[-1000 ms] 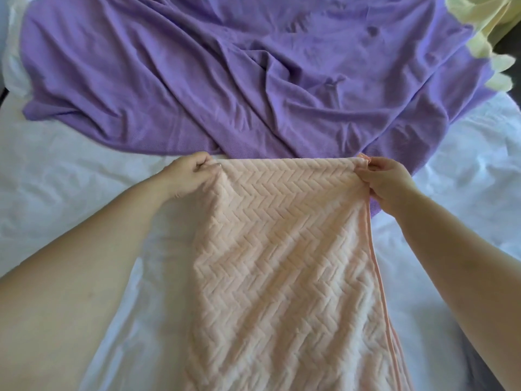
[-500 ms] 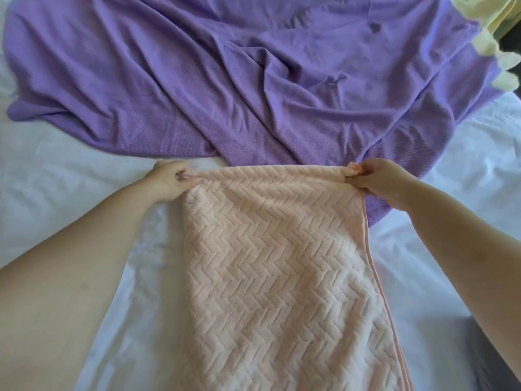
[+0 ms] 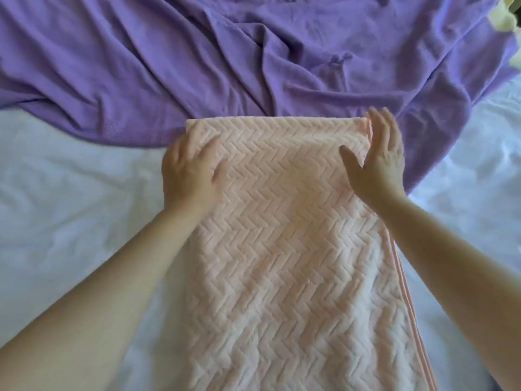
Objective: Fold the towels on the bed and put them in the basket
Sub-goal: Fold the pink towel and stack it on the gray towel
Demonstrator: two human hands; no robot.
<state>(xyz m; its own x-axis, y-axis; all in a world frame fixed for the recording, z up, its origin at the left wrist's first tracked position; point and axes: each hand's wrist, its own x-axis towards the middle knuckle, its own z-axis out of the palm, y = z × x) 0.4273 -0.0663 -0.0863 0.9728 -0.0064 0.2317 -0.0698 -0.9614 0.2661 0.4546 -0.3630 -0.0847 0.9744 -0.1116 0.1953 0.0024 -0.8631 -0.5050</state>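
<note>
A pale pink towel with a raised zigzag weave lies folded lengthwise on the white bed, its far edge over the rim of a crumpled purple towel. My left hand rests flat on the pink towel's far left corner with its fingers spread. My right hand lies flat by the far right corner, fingers straight, thumb out over the cloth. Stacked layers show along the towel's right edge. No basket is in view.
A pale yellow cloth pokes in at the top right corner. The purple towel covers the whole far part of the bed. White sheet shows to the left and right of the pink towel.
Both hands have let go of the pink towel's far corners and now lie flat on it. The towel's far edge has dropped onto the bed.
</note>
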